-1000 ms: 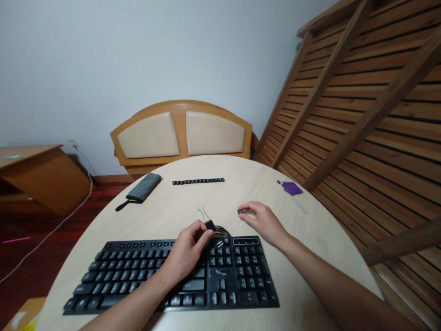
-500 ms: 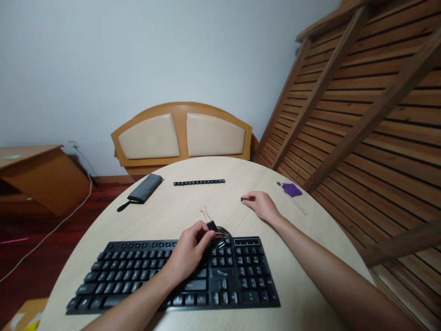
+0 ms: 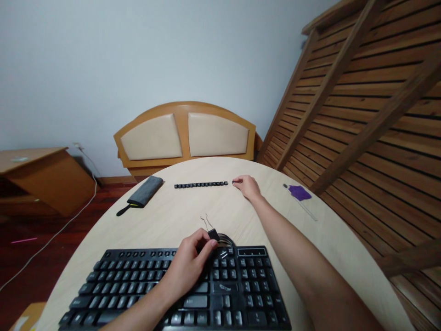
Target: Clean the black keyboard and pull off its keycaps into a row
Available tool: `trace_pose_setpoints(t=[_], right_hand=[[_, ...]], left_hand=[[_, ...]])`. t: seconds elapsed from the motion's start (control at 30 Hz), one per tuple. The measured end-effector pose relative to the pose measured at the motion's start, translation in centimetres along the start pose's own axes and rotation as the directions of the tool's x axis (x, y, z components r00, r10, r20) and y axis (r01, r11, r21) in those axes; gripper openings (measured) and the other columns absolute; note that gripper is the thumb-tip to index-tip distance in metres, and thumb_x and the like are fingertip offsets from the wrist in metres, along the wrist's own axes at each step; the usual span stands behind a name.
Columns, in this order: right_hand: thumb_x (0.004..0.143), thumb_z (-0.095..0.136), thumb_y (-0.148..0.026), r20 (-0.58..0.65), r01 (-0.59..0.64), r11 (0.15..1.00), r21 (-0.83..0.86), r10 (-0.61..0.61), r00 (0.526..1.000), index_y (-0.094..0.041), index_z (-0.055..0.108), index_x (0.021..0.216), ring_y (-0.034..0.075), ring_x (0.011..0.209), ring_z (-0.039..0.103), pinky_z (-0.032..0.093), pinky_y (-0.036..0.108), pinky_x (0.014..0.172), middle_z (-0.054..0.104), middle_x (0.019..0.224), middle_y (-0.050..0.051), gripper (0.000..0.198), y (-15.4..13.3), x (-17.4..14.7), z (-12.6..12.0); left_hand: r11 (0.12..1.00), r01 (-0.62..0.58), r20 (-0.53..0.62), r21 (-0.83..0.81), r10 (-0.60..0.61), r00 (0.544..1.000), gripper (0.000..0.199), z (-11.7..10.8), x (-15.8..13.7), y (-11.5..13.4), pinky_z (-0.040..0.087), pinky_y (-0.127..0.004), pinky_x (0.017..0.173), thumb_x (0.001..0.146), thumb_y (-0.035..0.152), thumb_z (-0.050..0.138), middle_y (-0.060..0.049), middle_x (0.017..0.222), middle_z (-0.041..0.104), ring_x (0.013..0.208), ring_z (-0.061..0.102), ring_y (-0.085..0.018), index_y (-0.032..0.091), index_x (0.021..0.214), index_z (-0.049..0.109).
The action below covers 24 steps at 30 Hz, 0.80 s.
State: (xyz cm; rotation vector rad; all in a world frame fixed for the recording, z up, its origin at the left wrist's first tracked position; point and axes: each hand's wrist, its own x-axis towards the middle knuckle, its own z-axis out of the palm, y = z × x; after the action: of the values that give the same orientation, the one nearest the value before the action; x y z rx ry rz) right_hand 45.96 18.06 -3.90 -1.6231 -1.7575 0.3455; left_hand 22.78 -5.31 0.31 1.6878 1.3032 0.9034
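Observation:
My left hand [image 3: 191, 257] is closed on a keycap puller [image 3: 213, 234] with a black handle and two thin wire prongs pointing away from me. It is held over the upper part of a black keyboard [image 3: 138, 276], whose top-row caps look to be off. My right hand [image 3: 247, 186] pinches a small black keycap [image 3: 233, 182] at the far side of the round table [image 3: 193, 207]. Just left of that cap runs a straight row of several black keycaps [image 3: 201, 185], a small gap apart from it. My fingers partly hide the pinched cap.
A grey pouch [image 3: 146, 191] with a black loop lies at the table's left. On the right lie a purple cloth [image 3: 299, 192] and a thin brush [image 3: 303, 204]. A coiled black cable [image 3: 226, 240] sits behind the keyboard. Wooden slats [image 3: 372, 138] lean at the right.
My right hand has moved forward and left with the keycap, to the right end of the row. My left hand keeps the puller over the keyboard. The view has shifted slightly.

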Motion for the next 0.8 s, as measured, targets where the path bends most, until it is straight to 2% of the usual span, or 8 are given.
trace_pose_setpoints(t=[0.17, 0.8], right_hand=[[0.082, 0.070, -0.030, -0.024, 0.027, 0.999, 0.035, -0.026, 0.999, -0.027, 0.076, 0.101, 0.019, 0.091, 0.070, 0.049, 0.026, 0.076, 0.077, 0.098, 0.003, 0.020, -0.4, -0.3, 1.1], [0.079, 0.073, -0.026, -0.017, 0.090, 0.992, 0.087, -0.089, 0.996, -0.024, 0.073, 0.097, 0.018, 0.089, 0.068, 0.049, 0.027, 0.078, 0.076, 0.094, 0.002, 0.019, -0.1, -0.2, 1.4]], left_hand=[[1.000, 0.022, 0.010, -0.015, -0.021, 1.000, 0.027, 0.0, 0.0, 0.0, 0.041, -0.029, 0.071, 0.093, 0.042, 0.052, -0.001, 0.076, 0.062, 0.075, 0.054, -0.018, 0.020, 0.077, 0.053], [0.999, 0.021, 0.016, -0.025, -0.021, 1.000, 0.026, 0.0, 0.0, 0.1, 0.040, -0.028, 0.069, 0.093, 0.039, 0.052, 0.000, 0.073, 0.059, 0.073, 0.053, -0.017, 0.019, 0.077, 0.052]])
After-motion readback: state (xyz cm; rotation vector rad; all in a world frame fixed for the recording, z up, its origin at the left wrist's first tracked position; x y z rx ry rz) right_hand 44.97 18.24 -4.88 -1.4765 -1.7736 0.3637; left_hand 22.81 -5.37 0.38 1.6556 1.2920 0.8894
